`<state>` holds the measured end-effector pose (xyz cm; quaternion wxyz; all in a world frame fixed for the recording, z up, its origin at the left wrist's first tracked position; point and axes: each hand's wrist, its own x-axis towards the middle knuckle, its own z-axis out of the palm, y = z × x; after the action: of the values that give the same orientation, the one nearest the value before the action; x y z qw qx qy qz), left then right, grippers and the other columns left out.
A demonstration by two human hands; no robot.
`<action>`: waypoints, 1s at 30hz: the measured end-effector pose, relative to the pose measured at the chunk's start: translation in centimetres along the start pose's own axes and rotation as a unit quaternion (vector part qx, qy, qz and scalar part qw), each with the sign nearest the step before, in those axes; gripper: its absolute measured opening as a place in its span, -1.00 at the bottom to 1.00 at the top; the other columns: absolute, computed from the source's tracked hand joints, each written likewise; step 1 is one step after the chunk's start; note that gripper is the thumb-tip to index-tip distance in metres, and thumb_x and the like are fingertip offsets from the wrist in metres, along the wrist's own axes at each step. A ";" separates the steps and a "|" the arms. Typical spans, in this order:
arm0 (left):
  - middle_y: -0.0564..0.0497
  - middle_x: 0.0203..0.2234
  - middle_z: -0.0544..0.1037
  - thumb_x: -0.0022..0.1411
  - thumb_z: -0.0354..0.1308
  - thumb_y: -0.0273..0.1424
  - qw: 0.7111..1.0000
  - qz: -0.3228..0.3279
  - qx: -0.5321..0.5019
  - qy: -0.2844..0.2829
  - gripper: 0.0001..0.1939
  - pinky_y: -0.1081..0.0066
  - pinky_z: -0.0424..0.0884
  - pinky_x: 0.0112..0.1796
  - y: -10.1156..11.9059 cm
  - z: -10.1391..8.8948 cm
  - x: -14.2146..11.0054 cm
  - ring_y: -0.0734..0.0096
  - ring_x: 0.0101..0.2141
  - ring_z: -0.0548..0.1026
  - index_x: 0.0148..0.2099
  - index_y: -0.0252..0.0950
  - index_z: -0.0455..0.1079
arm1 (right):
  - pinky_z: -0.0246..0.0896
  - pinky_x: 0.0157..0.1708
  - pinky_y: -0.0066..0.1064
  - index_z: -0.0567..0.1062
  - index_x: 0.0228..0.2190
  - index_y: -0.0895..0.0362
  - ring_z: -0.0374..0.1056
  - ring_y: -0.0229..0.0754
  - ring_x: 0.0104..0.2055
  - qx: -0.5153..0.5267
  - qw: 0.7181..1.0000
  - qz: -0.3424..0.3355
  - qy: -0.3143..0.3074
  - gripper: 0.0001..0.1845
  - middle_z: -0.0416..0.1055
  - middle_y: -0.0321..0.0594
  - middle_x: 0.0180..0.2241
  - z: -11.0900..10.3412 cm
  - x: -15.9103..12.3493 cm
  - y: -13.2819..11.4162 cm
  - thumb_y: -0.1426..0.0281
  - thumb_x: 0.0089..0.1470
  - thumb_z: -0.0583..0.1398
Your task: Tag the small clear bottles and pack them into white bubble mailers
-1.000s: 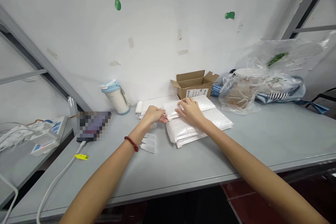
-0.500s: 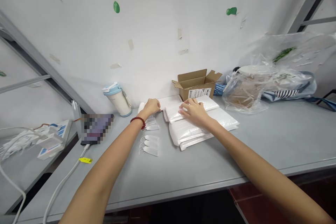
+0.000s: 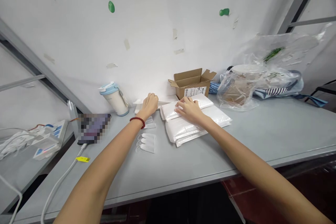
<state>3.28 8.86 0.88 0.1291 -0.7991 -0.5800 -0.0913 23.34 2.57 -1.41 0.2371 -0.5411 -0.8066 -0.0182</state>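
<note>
My left hand (image 3: 149, 104), with a dark red bead bracelet on its wrist, is closed on a thin white sheet (image 3: 166, 104) at the back of the desk. The sheet shows on both sides of my fist; its far part lies near the box. My right hand (image 3: 189, 109) rests on the folded top of a stack of white padded mailers (image 3: 195, 126), fingers spread and slightly bent. Several small white tags with loops (image 3: 147, 142) lie in a column in front of my left hand, a few partly hidden by my wrist.
An open cardboard box (image 3: 193, 84) stands behind the mailers. To the left are a white-and-blue tumbler (image 3: 115, 98), a blurred-out device (image 3: 94, 127) on a white cable and a power strip (image 3: 51, 140). A plastic-wrapped tub (image 3: 240, 87) and blue fabric bag (image 3: 282, 89) sit right.
My left hand has risen slightly and its fingers have curled in, lifting the edge of the white sheet. The right hand stays on the mailers. The camera view has shifted a little.
</note>
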 end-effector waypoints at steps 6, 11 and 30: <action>-0.33 -0.14 0.38 0.13 -0.18 -0.71 0.996 -0.057 0.012 0.073 -0.66 0.24 0.35 -0.24 -0.2 -1.7 0.2 0.09 -0.20 0.45 -0.12 -0.45 0.31 | 0.06 -0.15 -0.11 0.45 -0.24 0.09 0.16 -0.01 -0.04 -0.006 1.000 -0.013 -0.001 -0.70 0.29 -0.05 -0.10 0.0 0.0 0.1 0.21 0.20 0.00; -0.22 -0.22 0.42 0.24 -0.18 -0.58 0.982 -0.089 -0.053 0.156 -0.76 0.24 0.35 -0.22 -1.4 -1.9 -2.0 0.15 -0.22 0.46 -0.15 -0.37 0.30 | 0.08 -0.16 -0.15 0.46 -0.23 0.10 0.18 -0.02 -0.06 -0.036 0.999 -0.024 0.006 -0.69 0.30 -0.03 -0.10 -0.1 -0.1 -0.1 0.21 0.21 0.00; -0.16 -0.14 0.48 0.31 -0.12 -0.46 0.892 0.113 -0.315 0.305 -0.79 0.34 0.37 -0.04 3.1 -0.5 -10.2 0.35 -0.06 0.43 -0.15 -0.30 0.34 | 0.03 0.06 -0.05 0.19 0.13 0.25 0.14 0.09 0.10 -0.139 0.966 -0.121 0.181 -0.47 0.25 0.15 0.05 0.0 -1.2 -2.7 0.43 0.13 0.08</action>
<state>3.08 -1.47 -1.94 0.0507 -0.7911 -0.3585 -0.4930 21.29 0.42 -1.26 0.2972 -0.4549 -0.7994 -0.2562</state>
